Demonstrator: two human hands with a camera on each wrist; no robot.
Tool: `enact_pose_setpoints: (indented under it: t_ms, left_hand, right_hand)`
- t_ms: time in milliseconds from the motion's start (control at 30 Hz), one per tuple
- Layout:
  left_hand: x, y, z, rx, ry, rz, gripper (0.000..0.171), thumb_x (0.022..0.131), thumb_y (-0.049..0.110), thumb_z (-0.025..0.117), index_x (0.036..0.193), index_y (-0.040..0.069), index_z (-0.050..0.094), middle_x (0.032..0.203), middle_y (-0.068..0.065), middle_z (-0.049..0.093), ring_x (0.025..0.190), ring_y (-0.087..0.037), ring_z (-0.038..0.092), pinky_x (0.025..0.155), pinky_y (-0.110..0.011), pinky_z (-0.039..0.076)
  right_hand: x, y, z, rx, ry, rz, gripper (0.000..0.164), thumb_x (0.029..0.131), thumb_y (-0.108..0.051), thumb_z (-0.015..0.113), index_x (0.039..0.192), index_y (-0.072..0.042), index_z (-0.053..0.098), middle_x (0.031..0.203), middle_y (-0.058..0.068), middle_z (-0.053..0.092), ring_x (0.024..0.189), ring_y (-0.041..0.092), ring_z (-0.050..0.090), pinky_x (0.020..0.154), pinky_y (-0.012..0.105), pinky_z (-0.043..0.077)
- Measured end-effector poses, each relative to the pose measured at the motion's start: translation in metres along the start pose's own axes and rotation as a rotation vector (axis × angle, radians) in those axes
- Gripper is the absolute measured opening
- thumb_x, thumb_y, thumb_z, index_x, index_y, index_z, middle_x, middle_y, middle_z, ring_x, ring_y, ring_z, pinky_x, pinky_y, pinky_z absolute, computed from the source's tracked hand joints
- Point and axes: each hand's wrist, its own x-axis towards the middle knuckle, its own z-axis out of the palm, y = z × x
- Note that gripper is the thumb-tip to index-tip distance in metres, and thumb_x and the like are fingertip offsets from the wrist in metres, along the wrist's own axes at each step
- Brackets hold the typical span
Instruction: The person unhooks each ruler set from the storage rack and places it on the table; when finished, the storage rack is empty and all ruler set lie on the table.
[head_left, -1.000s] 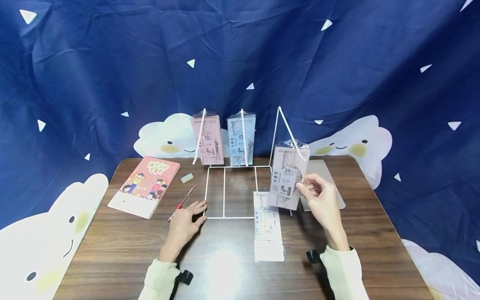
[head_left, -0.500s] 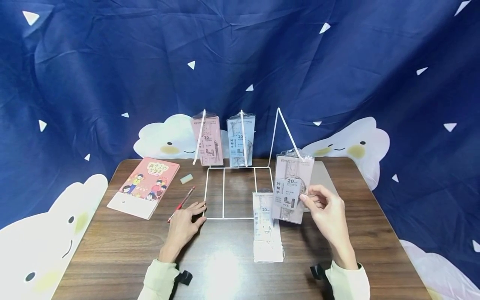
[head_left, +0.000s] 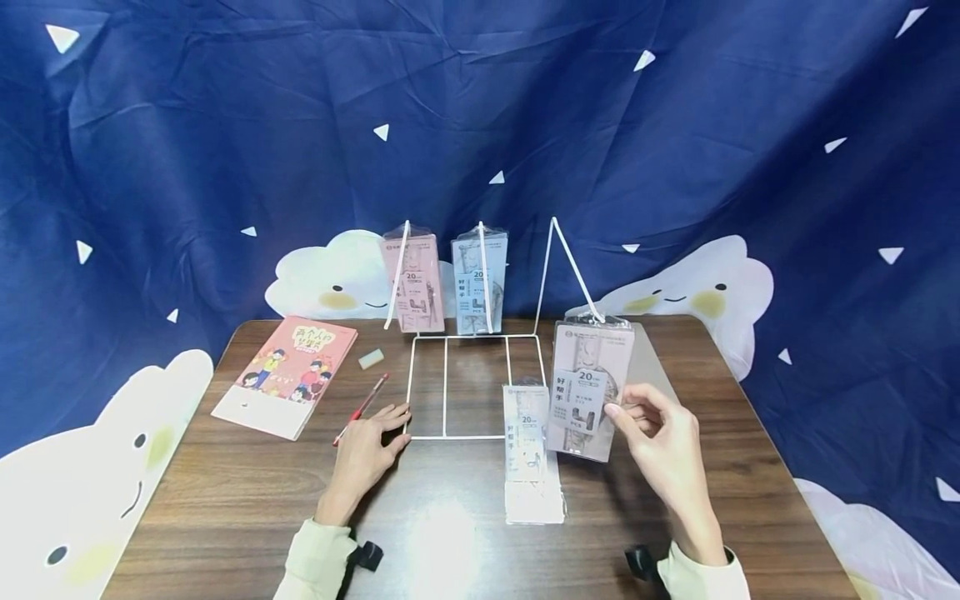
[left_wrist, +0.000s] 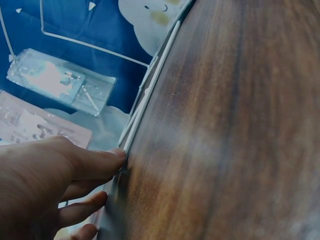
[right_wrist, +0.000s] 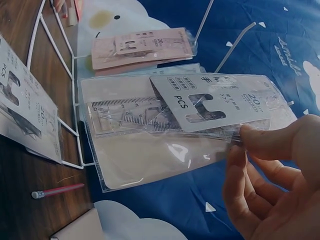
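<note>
My right hand [head_left: 660, 437] pinches the side edge of a beige packaged ruler set [head_left: 588, 392], thumb in front. Its clear bag top overlaps the tip of the right prong of a white wire display rack [head_left: 445, 387]. In the right wrist view, clear rulers show through the bag, behind a printed "20 cm" label. Fingertips of my left hand [head_left: 366, 450] rest at the rack's front left corner, thumb against the wire [left_wrist: 131, 132] in the left wrist view. Pink [head_left: 420, 283] and light-blue [head_left: 468, 283] ruler packs hang from the other prongs.
A pale ruler pack [head_left: 525, 433] leans at the rack's front right. Left lie a pink illustrated book [head_left: 288, 375], a red pen [head_left: 362, 407] and an eraser [head_left: 371, 359]. A grey notebook [head_left: 654, 362] and another pen [right_wrist: 57, 191] lie to the right.
My right hand has drawn the beige ruler pack down and toward me, slightly right, along the prong to its tip. My left hand has stayed at the rack's corner.
</note>
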Motion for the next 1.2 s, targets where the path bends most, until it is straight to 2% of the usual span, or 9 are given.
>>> enact_pose_setpoints:
  t_ms: [633,933,1200]
  left_hand:
    - [0.0,0.001,0.0,-0.024,0.001,0.007,0.037,0.084,0.016,0.087,0.12,0.01,0.08,0.129,-0.001,0.074,0.123,-0.025,0.069,0.101,-0.047,0.055]
    - [0.001,0.0,0.0,-0.019,-0.003,-0.007,0.037,0.085,0.017,0.087,0.121,0.012,0.08,0.13,0.001,0.073,0.123,-0.024,0.069,0.101,-0.047,0.055]
    - [0.0,0.001,0.0,-0.021,-0.009,-0.007,0.037,0.085,0.017,0.087,0.121,0.012,0.08,0.13,0.001,0.073,0.123,-0.024,0.069,0.101,-0.047,0.055]
  right_hand:
    - [-0.011,-0.013,-0.009,0.013,-0.006,-0.059,0.021,0.085,0.007,0.082,0.101,-0.004,0.075,0.087,0.008,0.074,0.071,0.005,0.066,0.062,0.012,0.051]
    - [-0.017,-0.016,-0.005,0.111,-0.038,-0.007,0.02,0.085,0.011,0.078,0.102,0.0,0.074,0.085,0.009,0.073,0.069,0.009,0.068,0.058,0.014,0.052]
    - [-0.015,-0.01,0.004,0.166,-0.129,0.055,0.014,0.089,0.005,0.078,0.101,0.001,0.072,0.085,0.011,0.072,0.065,0.007,0.065,0.054,0.016,0.05]
